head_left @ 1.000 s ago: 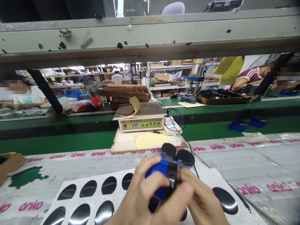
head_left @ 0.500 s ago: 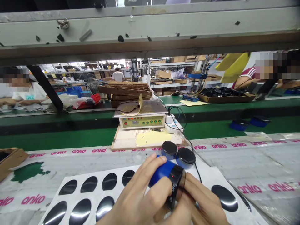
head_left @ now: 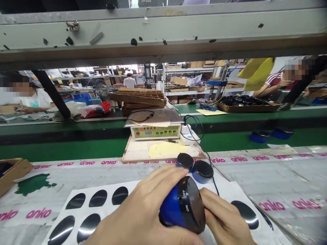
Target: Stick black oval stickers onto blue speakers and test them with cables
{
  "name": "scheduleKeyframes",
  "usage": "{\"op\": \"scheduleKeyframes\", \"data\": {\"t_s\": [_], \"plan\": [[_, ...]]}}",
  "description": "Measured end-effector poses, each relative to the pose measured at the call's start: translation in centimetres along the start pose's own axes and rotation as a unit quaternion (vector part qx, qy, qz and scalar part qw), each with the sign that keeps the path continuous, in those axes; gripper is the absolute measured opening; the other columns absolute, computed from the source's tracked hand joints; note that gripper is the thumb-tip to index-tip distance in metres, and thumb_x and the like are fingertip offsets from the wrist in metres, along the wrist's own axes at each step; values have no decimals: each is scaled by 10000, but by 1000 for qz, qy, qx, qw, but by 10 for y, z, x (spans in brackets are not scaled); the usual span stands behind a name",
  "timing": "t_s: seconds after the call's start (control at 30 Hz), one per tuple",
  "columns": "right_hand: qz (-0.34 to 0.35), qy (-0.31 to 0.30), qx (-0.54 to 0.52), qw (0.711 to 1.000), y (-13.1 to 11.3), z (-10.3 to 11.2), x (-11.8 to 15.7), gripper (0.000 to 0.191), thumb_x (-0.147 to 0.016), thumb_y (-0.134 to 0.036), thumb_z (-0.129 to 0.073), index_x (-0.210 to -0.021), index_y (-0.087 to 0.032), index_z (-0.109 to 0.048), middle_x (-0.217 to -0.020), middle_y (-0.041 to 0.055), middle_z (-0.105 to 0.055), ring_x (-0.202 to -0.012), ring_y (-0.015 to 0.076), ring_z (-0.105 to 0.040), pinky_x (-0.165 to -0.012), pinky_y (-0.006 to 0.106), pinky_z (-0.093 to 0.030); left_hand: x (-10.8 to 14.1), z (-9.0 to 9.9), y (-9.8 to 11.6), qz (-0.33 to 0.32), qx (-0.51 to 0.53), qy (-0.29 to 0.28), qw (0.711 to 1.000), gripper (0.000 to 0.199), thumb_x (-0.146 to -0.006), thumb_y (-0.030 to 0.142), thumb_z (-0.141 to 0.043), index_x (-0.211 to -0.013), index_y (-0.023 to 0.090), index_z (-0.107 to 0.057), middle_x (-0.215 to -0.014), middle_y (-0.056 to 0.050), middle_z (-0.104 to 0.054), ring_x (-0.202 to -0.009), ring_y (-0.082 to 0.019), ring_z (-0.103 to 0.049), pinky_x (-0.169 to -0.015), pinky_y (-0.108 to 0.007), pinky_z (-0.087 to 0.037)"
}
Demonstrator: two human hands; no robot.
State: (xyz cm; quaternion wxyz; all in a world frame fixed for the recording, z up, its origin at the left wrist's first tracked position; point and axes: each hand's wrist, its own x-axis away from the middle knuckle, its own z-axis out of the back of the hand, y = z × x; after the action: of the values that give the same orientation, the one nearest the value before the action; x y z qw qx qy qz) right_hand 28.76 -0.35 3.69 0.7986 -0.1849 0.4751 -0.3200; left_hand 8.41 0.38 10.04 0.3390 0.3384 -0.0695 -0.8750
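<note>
My left hand [head_left: 138, 211] is wrapped around a round blue device [head_left: 170, 207] with a black rim marked ON and OFF. Its glossy dark face [head_left: 195, 204] is turned to the right. The curled fingers of my right hand [head_left: 224, 217] press at the right edge of that face; their tips are partly hidden. Just behind stand two similar blue devices with black tops, one at the left [head_left: 185, 160] and one at the right [head_left: 202, 171]. Under my hands lies a white sheet [head_left: 107, 212] bearing several glossy black discs [head_left: 98, 198]; one black disc [head_left: 244, 214] lies right of my right hand.
A control box [head_left: 155, 132] with buttons stands on a board ahead, its cables [head_left: 201, 146] trailing right. Two blue devices [head_left: 259, 136] rest on the green belt [head_left: 230, 143]. A cardboard box [head_left: 19, 173] is at left. An overhead beam [head_left: 163, 30] crosses above; co-workers sit beyond.
The blue device has been turned, so its dark face and the ON and OFF marks show more. My left hand has shifted its grip around the body; my right fingers stay at the edge.
</note>
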Motion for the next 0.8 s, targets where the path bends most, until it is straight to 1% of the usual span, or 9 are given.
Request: {"op": "scheduleKeyframes", "data": {"t_s": [0.1,0.17,0.27,0.33,0.4,0.5,0.57,0.63,0.8], "plan": [[-3,-15,26,1000,-10,3,-1,225,-997,-283,-373,-867,-246,-553,-660,0,-531,-571,137,-554,-538,227,-448,-1,0,1,98,89,-55,990,805,-553,499,-838,-1261,268,-533,-1177,-39,-673,-1016,-246,-672,-827,-293,-584],[-2,-6,69,998,-13,7,-1,166,-979,-251,-414,-960,-259,-578,-672,1,-561,-577,148,-570,-550,243,-450,-3,4,-2,165,163,-45,972,685,-609,527,-793,-1209,263,-593,-1099,-33,-702,-955,-251,-688,-797,-310,-587],[-25,65,128,989,-9,14,0,122,-934,-225,-498,-997,-260,-597,-754,17,-622,-662,174,-606,-594,257,-459,-7,11,-14,253,235,91,934,499,-767,546,-651,-1157,235,-619,-1003,-29,-718,-901,-228,-691,-760,-299,-577],[-106,112,118,981,-4,19,0,117,-942,-284,-488,-909,-254,-596,-757,13,-609,-659,168,-585,-572,249,-452,-9,12,-19,285,213,181,917,448,-818,512,-606,-1174,241,-589,-1049,-28,-701,-941,-221,-676,-769,-296,-566],[-194,114,63,972,-4,21,-1,261,-974,-361,-395,-781,-244,-526,-660,-11,-507,-564,145,-503,-496,236,-419,-8,4,-19,265,152,171,937,493,-767,446,-681,-1200,249,-553,-1126,-37,-673,-1006,-234,-651,-830,-328,-549],[-200,70,1,977,-13,17,-3,293,-960,-416,-388,-727,-239,-391,-735,-17,-493,-557,124,-477,-504,231,-434,-3,-19,-8,145,64,75,985,635,-643,299,-774,-1212,239,-498,-1128,-52,-656,-1009,-245,-633,-855,-366,-539],[-181,48,-4,982,-21,12,-3,250,-920,-405,-486,-761,-241,-384,-1047,28,-576,-777,152,-596,-655,260,-497,1,-33,0,65,32,64,995,642,-620,202,-740,-1200,224,-467,-1079,-51,-659,-955,-229,-637,-805,-351,-552],[-184,28,-32,982,-26,7,-2,244,-891,-385,-551,-781,-244,-385,-1318,59,-509,-1068,218,-582,-826,321,-498,3,-40,4,25,18,75,997,602,-619,136,-669,-1181,201,-465,-1033,-55,-662,-911,-219,-640,-755,-334,-563],[-226,45,-196,953,-21,-1,1,336,-884,-404,-570,-715,-237,-331,-1362,108,-522,-1185,272,-535,-956,420,-441,3,-40,2,8,3,95,995,601,-642,148,-640,-1216,160,-463,-1069,-89,-656,-946,-233,-635,-770,-350,-575]]}}
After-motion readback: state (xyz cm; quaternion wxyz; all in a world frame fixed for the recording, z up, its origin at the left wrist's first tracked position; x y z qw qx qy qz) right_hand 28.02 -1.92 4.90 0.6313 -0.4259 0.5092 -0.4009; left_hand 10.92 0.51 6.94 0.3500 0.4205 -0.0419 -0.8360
